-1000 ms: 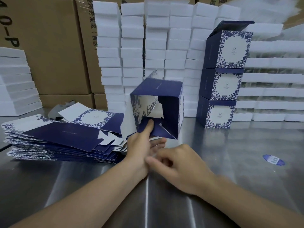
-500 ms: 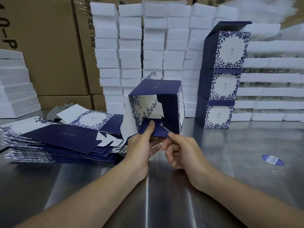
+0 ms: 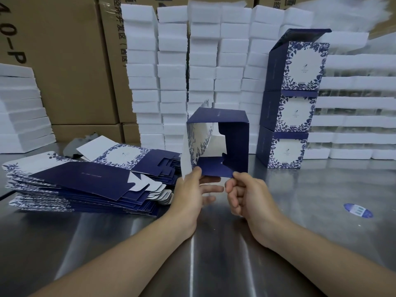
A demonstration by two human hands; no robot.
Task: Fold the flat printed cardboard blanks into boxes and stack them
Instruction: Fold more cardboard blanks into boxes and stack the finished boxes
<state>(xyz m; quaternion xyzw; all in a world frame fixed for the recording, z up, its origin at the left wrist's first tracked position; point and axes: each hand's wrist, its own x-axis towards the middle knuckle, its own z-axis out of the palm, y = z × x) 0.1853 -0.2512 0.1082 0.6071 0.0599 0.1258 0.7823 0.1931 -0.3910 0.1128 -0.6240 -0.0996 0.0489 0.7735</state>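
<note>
Back: brown cartons (image 3: 64, 61)
Middle: stacked white foam blocks (image 3: 205, 61)
Surface: steel table (image 3: 214, 243), blue sticker (image 3: 358, 210) at right

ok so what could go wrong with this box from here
1. The left hand and right hand pinch only the edge of the bottom flap, so the half-formed box could skew, or the flap could crease.
2. The stack of three boxes stands close beside it; a swing might topple it.

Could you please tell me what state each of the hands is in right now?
Left hand: pinching the bottom flap of the open box.
Right hand: pinching that flap's right corner.
</note>
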